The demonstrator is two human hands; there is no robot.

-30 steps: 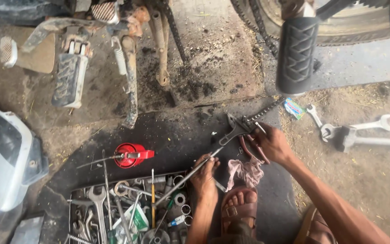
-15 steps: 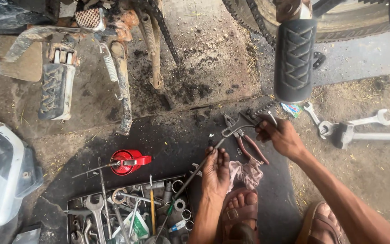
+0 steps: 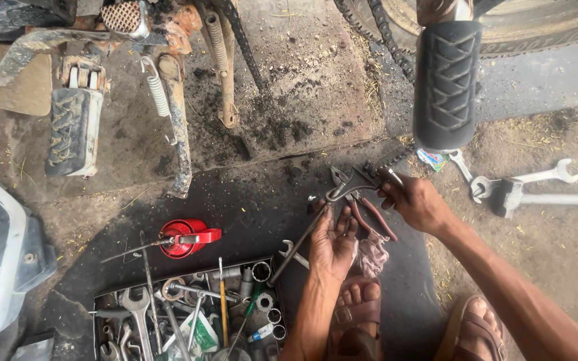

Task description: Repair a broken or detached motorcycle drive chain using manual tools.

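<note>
Centre frame: right hand [image 3: 417, 202] closed on the drive chain [image 3: 381, 162] end, just above the red-handled pliers [image 3: 362, 207]. Left hand [image 3: 332, 239] open, palm up, long metal tool [image 3: 316, 220] lying across it, axis running lower left to upper right toward the chain. Tool tray [image 3: 188, 314] lower left.

**Chain tool and pliers over the black mat**

A long, slim metal tool [image 3: 316, 220] with a dark jaw-like head lies slanted over the oily black ground, its head up near a short length of greasy drive chain [image 3: 386, 162] and its thin handle running down-left toward the tray of spanners. Just beside it sit pliers [image 3: 369, 214] with dull red grips, tips pointing up-left, handles spread slightly. A crumpled pinkish rag [image 3: 372, 257] lies just below the pliers.
</note>
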